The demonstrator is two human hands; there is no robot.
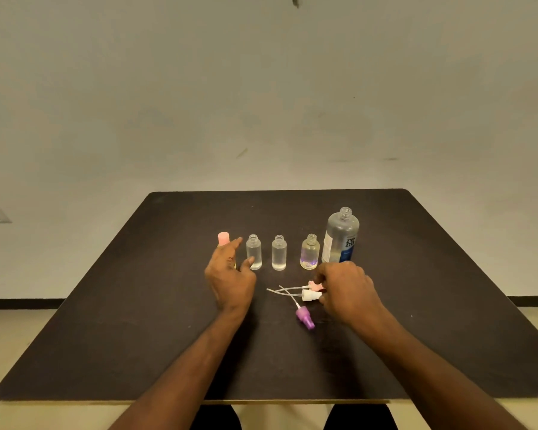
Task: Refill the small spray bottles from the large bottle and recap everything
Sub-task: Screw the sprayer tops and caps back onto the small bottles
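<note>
Forearms: both reach in from the near edge over the dark table.
Left hand: fingers relaxed and spread, holding nothing, in front of a pink-capped bottle.
Right hand: curled over the loose spray heads; whether it pinches the pink spray head or the white spray head I cannot tell.
Purple spray head: lying loose, nearer the camera.
Small bottles: three, uncapped, upright in a row.
Large bottle: uncapped, upright, at the row's right end.

The left hand hides the pink-capped bottle body; right fingers' grip unclear.
</note>
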